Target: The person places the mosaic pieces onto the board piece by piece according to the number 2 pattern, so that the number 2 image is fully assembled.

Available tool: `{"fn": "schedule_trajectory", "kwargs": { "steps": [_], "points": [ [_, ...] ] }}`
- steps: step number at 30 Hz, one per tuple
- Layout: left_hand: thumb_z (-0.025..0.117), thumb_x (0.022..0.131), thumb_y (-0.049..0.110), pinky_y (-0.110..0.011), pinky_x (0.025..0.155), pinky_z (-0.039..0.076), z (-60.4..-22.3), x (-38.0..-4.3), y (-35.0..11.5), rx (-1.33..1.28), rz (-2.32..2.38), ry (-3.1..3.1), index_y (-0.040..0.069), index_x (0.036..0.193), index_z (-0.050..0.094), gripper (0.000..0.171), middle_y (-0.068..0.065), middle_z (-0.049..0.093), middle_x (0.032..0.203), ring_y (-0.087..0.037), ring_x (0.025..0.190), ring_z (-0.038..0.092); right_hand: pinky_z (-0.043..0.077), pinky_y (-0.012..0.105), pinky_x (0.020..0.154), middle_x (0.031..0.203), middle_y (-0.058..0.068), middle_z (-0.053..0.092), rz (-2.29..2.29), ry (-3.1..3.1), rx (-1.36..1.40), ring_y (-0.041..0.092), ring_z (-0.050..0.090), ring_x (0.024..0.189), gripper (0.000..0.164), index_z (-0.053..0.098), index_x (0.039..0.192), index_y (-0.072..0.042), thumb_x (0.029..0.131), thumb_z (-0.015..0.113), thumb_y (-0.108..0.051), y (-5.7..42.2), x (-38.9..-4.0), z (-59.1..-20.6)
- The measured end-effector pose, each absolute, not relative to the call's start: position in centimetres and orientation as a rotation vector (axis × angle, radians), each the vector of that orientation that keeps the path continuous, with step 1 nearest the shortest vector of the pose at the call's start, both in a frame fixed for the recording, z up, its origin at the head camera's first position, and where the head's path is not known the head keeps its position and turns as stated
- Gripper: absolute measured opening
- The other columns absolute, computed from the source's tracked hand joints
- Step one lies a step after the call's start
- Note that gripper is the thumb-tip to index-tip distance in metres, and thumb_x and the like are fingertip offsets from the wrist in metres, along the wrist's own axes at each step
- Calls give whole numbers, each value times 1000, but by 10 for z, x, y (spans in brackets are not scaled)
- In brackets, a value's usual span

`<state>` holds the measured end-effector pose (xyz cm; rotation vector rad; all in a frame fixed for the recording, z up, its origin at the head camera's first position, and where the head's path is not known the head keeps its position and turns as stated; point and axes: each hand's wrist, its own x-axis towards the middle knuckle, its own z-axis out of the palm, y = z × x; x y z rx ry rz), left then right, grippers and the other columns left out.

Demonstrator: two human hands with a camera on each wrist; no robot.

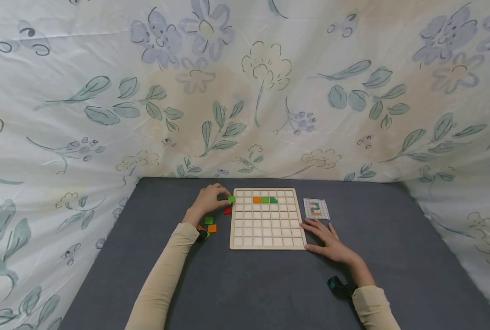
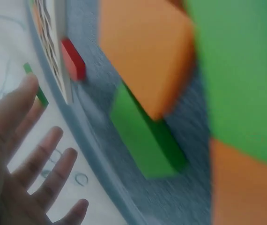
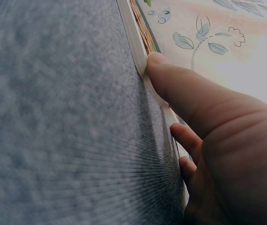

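Observation:
Between thumb and finger, my left hand (image 1: 208, 200) pinches a light green tile (image 1: 231, 199) at the upper left edge of a wooden grid board (image 1: 268, 247); the left wrist view shows this green tile (image 2: 41, 96) edge-on. In the board's upper part an orange tile (image 1: 256, 200), a light green square tile (image 1: 264, 200) and a dark green tile with a rounded corner (image 1: 273, 200) sit side by side. My right hand (image 1: 331, 241) rests against the board's lower right edge with fingers spread. In the right wrist view its thumb (image 3: 185, 89) touches the board's rim.
A red tile (image 1: 227, 211) lies left of the board. Near my left wrist are a green tile (image 1: 209, 221), an orange tile (image 1: 212, 228) and more tiles partly hidden by the wrist camera. A printed pattern card (image 1: 316, 209) lies right of the board, on the dark table (image 1: 261, 288).

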<state>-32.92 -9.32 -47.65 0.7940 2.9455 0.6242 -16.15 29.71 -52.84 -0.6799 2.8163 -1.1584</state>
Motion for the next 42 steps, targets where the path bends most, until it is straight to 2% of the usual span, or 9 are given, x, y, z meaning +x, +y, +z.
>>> {"fn": "schedule_trajectory", "kwargs": {
  "steps": [12, 18, 29, 42],
  "points": [
    [67, 83, 39, -58, 100, 33, -475, -327, -67, 914, 653, 2906, 20, 109, 68, 32, -8, 55, 123, -32, 114, 50, -8, 68, 101, 149, 18, 27, -1155, 2818, -664, 45, 10, 138, 64, 40, 141, -11, 85, 66, -28, 297, -161, -527],
    [68, 83, 38, -54, 97, 38, -473, -326, -56, 930, 666, 2911, 22, 106, 69, 29, -6, 56, 119, -29, 106, 53, -8, 68, 101, 149, 19, 26, -1153, 2813, -668, 45, 9, 138, 64, 40, 141, -11, 85, 66, -28, 297, -161, -527],
    [65, 85, 39, -53, 103, 32, -477, -327, -33, 916, 660, 2854, 24, 110, 68, 30, -4, 55, 123, -28, 115, 49, -9, 69, 101, 149, 19, 26, -1152, 2811, -674, 46, 8, 138, 64, 39, 142, -12, 86, 66, -28, 296, -161, -527],
    [66, 84, 39, -54, 99, 34, -473, -321, -8, 1011, 598, 2830, 23, 109, 68, 30, -2, 56, 119, -27, 109, 51, -9, 69, 101, 149, 19, 26, -1153, 2812, -685, 46, 8, 137, 64, 39, 141, -10, 86, 66, -28, 297, -161, -526]
  ]
}}
